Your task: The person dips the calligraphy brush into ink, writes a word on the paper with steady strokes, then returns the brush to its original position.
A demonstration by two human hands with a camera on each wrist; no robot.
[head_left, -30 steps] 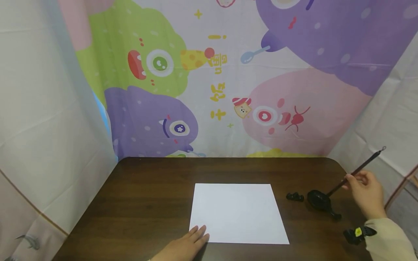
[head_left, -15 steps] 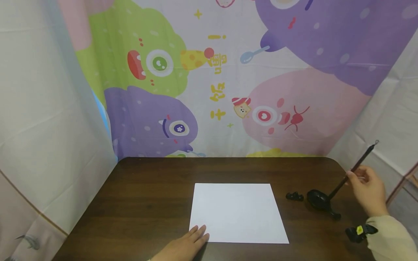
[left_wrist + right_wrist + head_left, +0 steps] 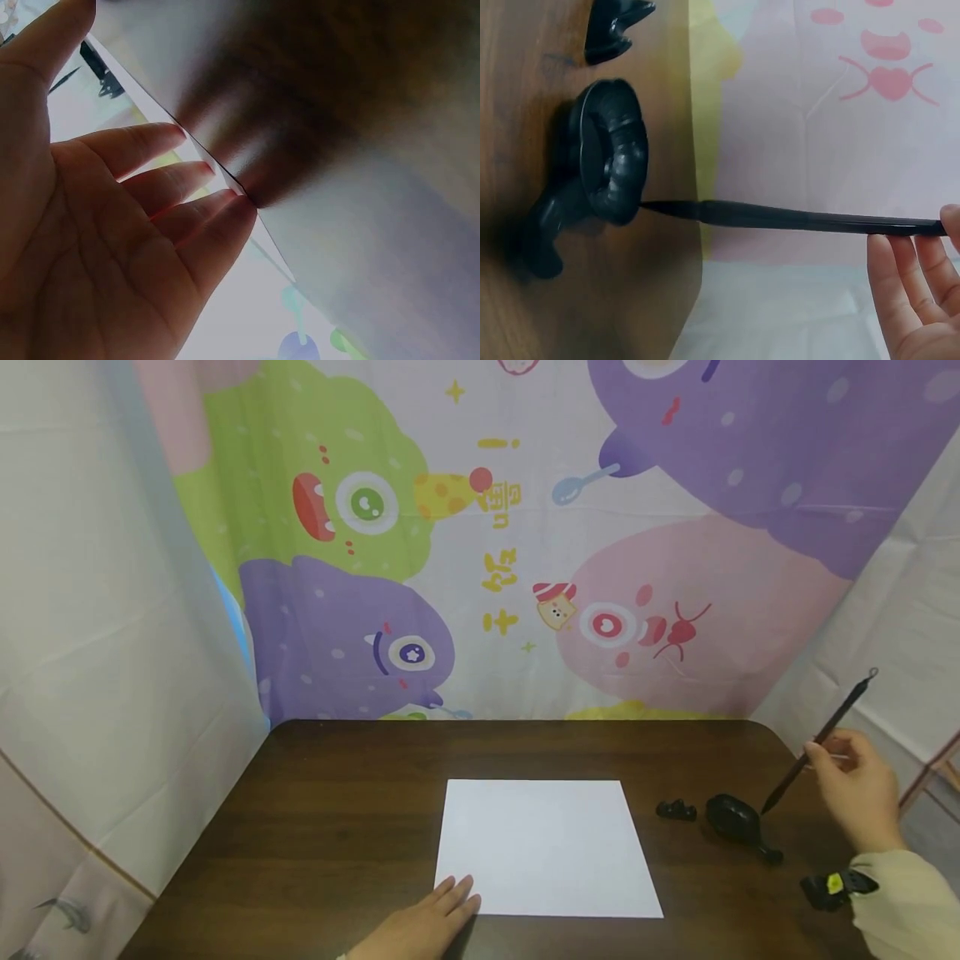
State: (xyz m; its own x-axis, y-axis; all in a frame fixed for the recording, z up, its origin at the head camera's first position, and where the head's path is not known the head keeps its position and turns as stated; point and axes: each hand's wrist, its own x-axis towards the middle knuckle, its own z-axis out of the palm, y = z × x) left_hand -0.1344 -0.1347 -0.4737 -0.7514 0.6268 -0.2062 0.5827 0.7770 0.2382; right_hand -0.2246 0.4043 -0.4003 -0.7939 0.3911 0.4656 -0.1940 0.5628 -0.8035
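My right hand [image 3: 862, 789] pinches the shaft of a dark writing brush [image 3: 816, 743] between thumb and fingertips. The brush slants, its looped end up to the right. In the right wrist view the pointed black tip of the brush [image 3: 761, 217] is right at the rim of a black, gourd-shaped ink dish [image 3: 622, 161] with a curved handle. My left hand [image 3: 420, 920] lies with straight fingers on the near left corner of a blank white sheet of paper [image 3: 547, 847]. The left wrist view shows that hand [image 3: 127, 217] from the palm side, fingertips down on the surface.
A small black brush rest [image 3: 677, 811] with humps stands between the paper and the ink dish. The dark wooden table [image 3: 322, 827] ends at a cartoon-printed curtain [image 3: 502, 560]. White cloth [image 3: 112, 610] hangs at both sides.
My right hand has moved slightly right, and the brush has lifted, its tip coming from inside the ink dish to its right rim. My left hand and the paper stay in place.
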